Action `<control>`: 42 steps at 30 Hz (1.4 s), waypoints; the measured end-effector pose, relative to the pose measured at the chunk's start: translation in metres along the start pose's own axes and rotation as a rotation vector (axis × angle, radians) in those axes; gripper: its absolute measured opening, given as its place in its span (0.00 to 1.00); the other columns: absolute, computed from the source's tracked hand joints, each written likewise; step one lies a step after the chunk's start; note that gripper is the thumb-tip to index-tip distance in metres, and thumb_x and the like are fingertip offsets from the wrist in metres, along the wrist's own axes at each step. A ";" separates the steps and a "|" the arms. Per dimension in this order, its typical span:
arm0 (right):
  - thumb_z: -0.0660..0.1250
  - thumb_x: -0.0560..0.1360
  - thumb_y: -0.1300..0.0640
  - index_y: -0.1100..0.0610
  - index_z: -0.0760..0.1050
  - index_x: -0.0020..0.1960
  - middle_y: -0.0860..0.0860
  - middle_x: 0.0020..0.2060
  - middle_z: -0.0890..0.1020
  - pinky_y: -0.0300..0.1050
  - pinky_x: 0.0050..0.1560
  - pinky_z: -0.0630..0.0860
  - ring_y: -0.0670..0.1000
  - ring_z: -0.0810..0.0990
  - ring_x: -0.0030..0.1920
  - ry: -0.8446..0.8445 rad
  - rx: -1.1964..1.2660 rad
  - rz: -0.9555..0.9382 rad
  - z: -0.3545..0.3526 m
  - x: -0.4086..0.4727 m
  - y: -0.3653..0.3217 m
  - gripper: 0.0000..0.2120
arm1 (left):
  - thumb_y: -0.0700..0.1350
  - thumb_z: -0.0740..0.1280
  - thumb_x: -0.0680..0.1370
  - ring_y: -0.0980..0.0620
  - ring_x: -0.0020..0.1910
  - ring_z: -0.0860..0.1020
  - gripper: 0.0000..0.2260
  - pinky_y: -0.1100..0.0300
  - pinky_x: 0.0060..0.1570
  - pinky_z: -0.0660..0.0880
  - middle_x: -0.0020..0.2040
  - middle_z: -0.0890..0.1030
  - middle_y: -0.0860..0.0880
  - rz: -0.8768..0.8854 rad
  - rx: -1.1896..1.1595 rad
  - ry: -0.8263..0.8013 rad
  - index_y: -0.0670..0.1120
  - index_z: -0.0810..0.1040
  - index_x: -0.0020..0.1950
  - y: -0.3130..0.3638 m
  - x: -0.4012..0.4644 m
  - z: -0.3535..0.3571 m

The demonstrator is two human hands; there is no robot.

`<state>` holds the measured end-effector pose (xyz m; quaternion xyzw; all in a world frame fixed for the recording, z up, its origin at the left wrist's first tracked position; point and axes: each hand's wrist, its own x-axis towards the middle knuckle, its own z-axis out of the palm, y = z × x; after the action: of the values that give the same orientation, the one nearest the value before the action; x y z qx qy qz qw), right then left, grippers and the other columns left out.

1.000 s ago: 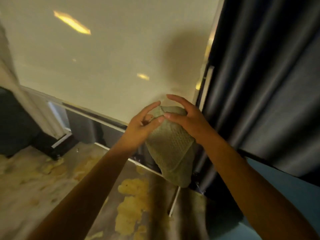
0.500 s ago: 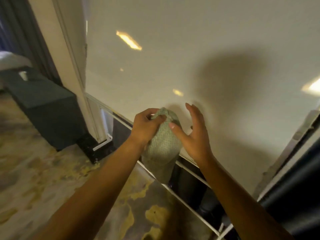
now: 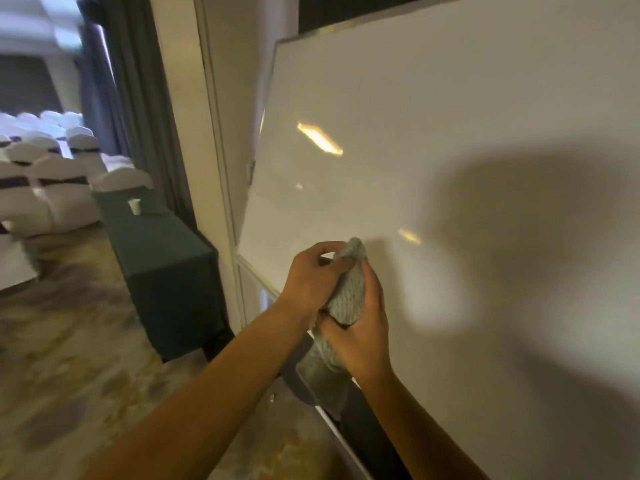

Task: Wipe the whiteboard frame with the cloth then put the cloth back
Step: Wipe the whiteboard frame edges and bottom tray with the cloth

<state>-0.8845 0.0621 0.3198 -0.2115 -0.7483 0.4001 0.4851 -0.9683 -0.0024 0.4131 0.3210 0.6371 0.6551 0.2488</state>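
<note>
A grey-green textured cloth (image 3: 349, 292) is bunched between both hands in front of the whiteboard (image 3: 450, 168). My left hand (image 3: 311, 275) grips its upper part from the left. My right hand (image 3: 363, 327) wraps around its lower middle, with the tail of the cloth hanging below. The whiteboard's thin pale frame (image 3: 265, 98) runs up the left edge and along the bottom edge (image 3: 332, 424), just under my hands. The hands' shadow falls on the board to the right.
A cream wall pillar (image 3: 187, 133) stands left of the board. A dark-draped table (image 3: 162, 258) with a small white cup (image 3: 135, 206) sits against it. White-covered chairs (image 3: 41, 174) fill the far left. Patterned carpet (image 3: 69, 358) covers the floor.
The view has swung left from the board's right edge and dark curtain to its left edge. Both hands kept the cloth, and the right hand closed fully around it.
</note>
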 end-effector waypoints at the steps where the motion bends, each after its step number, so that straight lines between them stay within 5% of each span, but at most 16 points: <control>1: 0.79 0.66 0.47 0.39 0.54 0.78 0.40 0.73 0.67 0.46 0.67 0.73 0.40 0.67 0.71 0.013 0.010 0.027 0.014 0.014 0.003 0.49 | 0.43 0.73 0.81 0.50 0.46 0.86 0.06 0.59 0.46 0.84 0.49 0.87 0.45 0.007 -0.007 -0.021 0.54 0.85 0.56 0.000 0.016 -0.011; 5: 0.77 0.70 0.48 0.32 0.58 0.75 0.35 0.68 0.73 0.45 0.63 0.77 0.39 0.74 0.66 0.074 0.095 0.109 0.082 0.066 0.019 0.41 | 0.46 0.72 0.82 0.54 0.50 0.87 0.09 0.61 0.52 0.84 0.51 0.89 0.49 0.095 0.028 -0.136 0.61 0.85 0.55 -0.006 0.082 -0.063; 8: 0.74 0.72 0.48 0.28 0.59 0.72 0.30 0.62 0.74 0.38 0.58 0.78 0.39 0.76 0.62 0.145 0.163 0.159 0.127 0.098 0.030 0.37 | 0.49 0.70 0.83 0.56 0.49 0.86 0.09 0.60 0.47 0.83 0.50 0.89 0.51 0.204 0.150 -0.153 0.64 0.84 0.53 -0.010 0.130 -0.104; 12: 0.73 0.75 0.48 0.36 0.62 0.75 0.40 0.67 0.75 0.43 0.56 0.80 0.47 0.78 0.63 0.239 0.176 0.228 0.197 0.149 0.034 0.33 | 0.47 0.68 0.84 0.50 0.61 0.83 0.09 0.47 0.66 0.79 0.61 0.85 0.51 0.218 0.152 -0.083 0.55 0.83 0.63 -0.024 0.208 -0.185; 16: 0.72 0.75 0.47 0.37 0.70 0.68 0.37 0.58 0.81 0.49 0.56 0.81 0.43 0.81 0.56 0.328 0.139 0.183 0.234 0.197 0.030 0.24 | 0.51 0.66 0.85 0.54 0.68 0.77 0.12 0.60 0.67 0.70 0.68 0.81 0.55 0.256 0.214 0.017 0.56 0.80 0.68 -0.032 0.277 -0.244; 19: 0.70 0.75 0.42 0.37 0.73 0.64 0.32 0.52 0.81 0.46 0.57 0.80 0.37 0.81 0.53 0.368 0.118 0.159 0.256 0.239 0.026 0.19 | 0.53 0.65 0.85 0.52 0.72 0.75 0.14 0.58 0.69 0.69 0.72 0.79 0.54 0.290 0.237 0.013 0.57 0.79 0.70 -0.032 0.335 -0.274; 23: 0.69 0.77 0.41 0.45 0.73 0.69 0.41 0.59 0.81 0.49 0.62 0.78 0.42 0.80 0.57 0.458 0.091 0.133 0.277 0.294 0.027 0.23 | 0.56 0.63 0.85 0.48 0.79 0.69 0.21 0.47 0.80 0.65 0.79 0.72 0.52 0.407 0.380 -0.016 0.56 0.71 0.79 -0.023 0.406 -0.282; 27: 0.66 0.74 0.34 0.44 0.76 0.66 0.44 0.57 0.83 0.50 0.59 0.79 0.44 0.82 0.56 0.511 0.126 0.107 0.290 0.360 0.035 0.24 | 0.58 0.61 0.85 0.47 0.83 0.61 0.28 0.49 0.80 0.57 0.84 0.65 0.51 0.599 0.459 -0.008 0.55 0.60 0.84 -0.015 0.482 -0.275; 38: 0.63 0.78 0.36 0.44 0.77 0.66 0.39 0.53 0.84 0.33 0.52 0.79 0.38 0.82 0.51 0.543 0.083 -0.031 0.311 0.527 0.048 0.21 | 0.65 0.52 0.83 0.47 0.86 0.48 0.31 0.42 0.85 0.47 0.87 0.55 0.51 0.879 0.615 0.007 0.56 0.57 0.85 0.008 0.674 -0.258; 42: 0.63 0.77 0.35 0.43 0.77 0.66 0.39 0.55 0.84 0.39 0.57 0.78 0.39 0.82 0.54 0.563 0.006 -0.083 0.319 0.569 0.049 0.21 | 0.69 0.48 0.82 0.46 0.87 0.46 0.33 0.43 0.84 0.45 0.87 0.55 0.51 0.931 0.627 -0.026 0.57 0.57 0.85 0.009 0.729 -0.242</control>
<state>-1.4244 0.3666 0.5305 -0.2818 -0.5908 0.3076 0.6906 -1.6346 0.3688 0.5021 0.6350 0.5894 0.4709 -0.1659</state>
